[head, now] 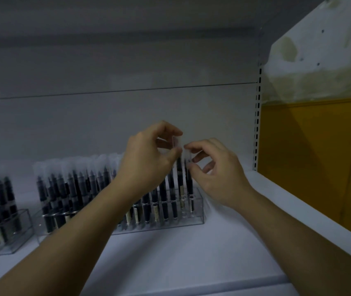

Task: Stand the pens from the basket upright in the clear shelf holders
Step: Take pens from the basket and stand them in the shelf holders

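A clear holder (198, 218) on the white shelf is packed with several upright dark pens with frosted caps. My left hand (149, 157) pinches the clear cap of one pen (179, 178) near the holder's right end. My right hand (215, 169) pinches the cap of the neighbouring pen (190, 184), the rightmost one. Both pens stand in the holder's slots. A second clear holder (24, 229) with more pens stands at the far left. The basket is not in view.
The white shelf (170, 257) runs toward me, its front edge at the bottom. A shelf upright with slots (256, 124) stands at the right, with a yellow and white wall (311, 146) beyond. Another shelf board hangs overhead.
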Tool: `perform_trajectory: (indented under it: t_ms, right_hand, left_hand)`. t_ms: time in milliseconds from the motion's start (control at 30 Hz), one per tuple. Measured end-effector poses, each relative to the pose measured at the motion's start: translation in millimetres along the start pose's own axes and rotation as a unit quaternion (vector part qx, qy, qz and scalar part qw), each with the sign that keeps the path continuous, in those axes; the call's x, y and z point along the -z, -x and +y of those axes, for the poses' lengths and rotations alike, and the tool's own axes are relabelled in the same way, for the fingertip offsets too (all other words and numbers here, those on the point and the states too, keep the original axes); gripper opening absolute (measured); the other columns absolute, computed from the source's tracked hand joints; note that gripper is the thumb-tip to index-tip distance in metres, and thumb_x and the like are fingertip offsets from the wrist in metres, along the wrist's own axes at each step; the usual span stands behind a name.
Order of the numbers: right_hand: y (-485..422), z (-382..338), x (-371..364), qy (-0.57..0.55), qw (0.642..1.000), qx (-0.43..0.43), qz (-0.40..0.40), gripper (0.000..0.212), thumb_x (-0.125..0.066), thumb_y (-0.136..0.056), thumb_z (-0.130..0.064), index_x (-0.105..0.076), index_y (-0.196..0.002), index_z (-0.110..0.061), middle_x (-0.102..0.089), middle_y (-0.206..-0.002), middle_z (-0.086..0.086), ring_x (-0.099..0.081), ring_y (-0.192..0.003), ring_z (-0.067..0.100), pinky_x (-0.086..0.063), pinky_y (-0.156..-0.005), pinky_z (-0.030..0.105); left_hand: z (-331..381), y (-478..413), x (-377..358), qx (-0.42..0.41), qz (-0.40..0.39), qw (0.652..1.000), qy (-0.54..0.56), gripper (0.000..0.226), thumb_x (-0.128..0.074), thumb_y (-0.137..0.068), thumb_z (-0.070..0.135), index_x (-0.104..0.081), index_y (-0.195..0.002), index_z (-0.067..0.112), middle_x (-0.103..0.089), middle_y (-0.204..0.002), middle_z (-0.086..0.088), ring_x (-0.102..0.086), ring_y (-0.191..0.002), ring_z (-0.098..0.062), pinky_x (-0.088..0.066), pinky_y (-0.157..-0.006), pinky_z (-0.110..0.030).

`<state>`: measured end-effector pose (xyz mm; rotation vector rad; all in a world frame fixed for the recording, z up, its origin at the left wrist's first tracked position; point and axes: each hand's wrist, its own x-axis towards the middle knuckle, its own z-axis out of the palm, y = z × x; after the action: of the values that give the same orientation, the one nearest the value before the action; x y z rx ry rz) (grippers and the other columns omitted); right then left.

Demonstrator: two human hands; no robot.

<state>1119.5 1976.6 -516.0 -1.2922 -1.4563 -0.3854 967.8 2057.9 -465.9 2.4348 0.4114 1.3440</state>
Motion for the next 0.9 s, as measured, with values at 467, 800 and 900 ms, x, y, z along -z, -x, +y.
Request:
perform_trajectory:
  t_ms: [467, 800, 900]
  right_hand:
    - [6, 1, -3, 0.030, 0.999, -0.008, 0.007, 0.040, -0.062, -0.085, -0.008, -0.061, -0.122, -0.025, -0.056, -0.102, -0.010, -0.058, -0.089, 0.005, -0.055, -0.063, 0.027]
    - [10, -10, 0, 0.103, 0.995, 0.006, 0.003, 0.046, -0.057, -0.085, -0.024, -0.055, -0.131, -0.024, -0.052, -0.112, -0.011, -0.053, -0.097, 0.003, -0.052, -0.079, 0.025]
    - [11, -23, 4, 0.113, 0.994, -0.005, -0.011, 0.049, -0.060, -0.086, -0.026, -0.052, -0.135, -0.024, -0.051, -0.123, -0.010, -0.048, -0.109, 0.002, -0.043, -0.092, 0.021]
  left_hand:
    - [0, -2, -3, 0.020, -0.011, 0.982, -0.185, 0.019, -0.067, -0.086, 0.037, -0.063, -0.103, 0.030, -0.058, -0.103, 0.018, -0.050, -0.114, -0.017, -0.032, -0.108, -0.045]
    - [5, 14, 9, -0.052, -0.072, 0.959, -0.270, 0.046, -0.058, -0.089, 0.046, -0.050, -0.132, 0.032, -0.048, -0.138, 0.010, -0.028, -0.139, -0.015, 0.001, -0.117, -0.059]
    - [10, 27, 24, -0.056, -0.073, 0.957, -0.275, 0.057, -0.057, -0.090, 0.046, -0.039, -0.142, 0.032, -0.043, -0.145, 0.009, -0.024, -0.142, -0.014, 0.001, -0.118, -0.055]
